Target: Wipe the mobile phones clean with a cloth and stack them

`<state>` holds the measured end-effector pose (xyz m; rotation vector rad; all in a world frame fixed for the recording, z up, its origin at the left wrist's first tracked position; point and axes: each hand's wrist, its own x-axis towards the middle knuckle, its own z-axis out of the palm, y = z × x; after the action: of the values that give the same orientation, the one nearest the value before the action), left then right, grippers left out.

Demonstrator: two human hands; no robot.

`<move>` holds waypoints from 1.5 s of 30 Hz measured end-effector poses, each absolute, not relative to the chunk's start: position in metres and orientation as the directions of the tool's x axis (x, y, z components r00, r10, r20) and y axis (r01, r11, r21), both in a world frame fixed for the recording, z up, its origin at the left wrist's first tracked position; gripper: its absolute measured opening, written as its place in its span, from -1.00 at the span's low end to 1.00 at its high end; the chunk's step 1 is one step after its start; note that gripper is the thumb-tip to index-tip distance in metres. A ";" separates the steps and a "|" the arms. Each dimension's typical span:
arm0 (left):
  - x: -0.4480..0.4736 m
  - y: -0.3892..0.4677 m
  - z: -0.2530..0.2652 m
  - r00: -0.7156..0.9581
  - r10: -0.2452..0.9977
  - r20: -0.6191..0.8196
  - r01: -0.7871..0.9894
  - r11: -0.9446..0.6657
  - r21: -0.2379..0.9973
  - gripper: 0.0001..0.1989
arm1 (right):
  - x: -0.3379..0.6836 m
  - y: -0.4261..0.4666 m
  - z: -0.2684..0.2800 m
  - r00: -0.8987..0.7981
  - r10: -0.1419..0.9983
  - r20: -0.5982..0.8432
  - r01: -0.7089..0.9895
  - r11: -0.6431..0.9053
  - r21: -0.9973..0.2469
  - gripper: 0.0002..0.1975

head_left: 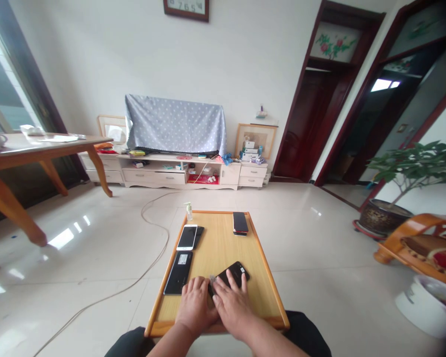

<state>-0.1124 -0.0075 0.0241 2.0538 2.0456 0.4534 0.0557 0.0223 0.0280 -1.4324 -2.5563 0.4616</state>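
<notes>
A black smartphone (238, 270) lies slanted on the small wooden tray table (215, 238), near its front edge. My right hand (233, 302) rests on it with the fingers spread over its surface. Beside the phone's lower left end is my left hand (195, 301), fingers curled and pressed together; whatever they hold is hidden. Between the two hands a small, pale, see-through piece (212, 279) shows, too small to name. A larger black phone (178, 272) with a white label lies just left of my left hand.
Further back on the table are a white phone (187, 237) overlapping a dark one (198, 237), stacked phones (240, 222) at right, and a pump bottle (189, 211). A cable (154, 263) crosses the floor. A cloth-covered shape (176, 124) stands on the low cabinet (154, 177).
</notes>
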 end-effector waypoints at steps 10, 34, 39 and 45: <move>-0.110 -0.010 0.031 -0.009 0.999 0.050 0.939 -0.008 0.345 -0.39 | 0.071 0.026 0.020 -0.416 0.909 0.006 0.855 0.393 -0.337 -0.46; -0.105 -0.004 0.029 -0.012 1.000 -0.018 0.948 0.017 0.317 -0.36 | 0.098 0.004 0.027 -0.334 0.942 -0.019 0.898 0.312 -0.311 -0.45; -0.107 -0.003 0.025 0.002 1.000 0.025 0.942 -0.010 0.336 -0.40 | 0.083 0.000 0.027 -0.512 0.859 0.001 0.800 0.477 -0.363 -0.48; -0.108 -0.003 0.024 0.005 0.998 0.055 0.943 -0.023 0.331 -0.35 | 0.089 0.035 0.030 -0.223 0.974 -0.033 0.929 0.203 -0.308 -0.43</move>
<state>-0.1075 -0.0029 0.0244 2.0748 2.0443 0.4065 0.0889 0.0350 0.0305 -1.8418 -2.2996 0.3950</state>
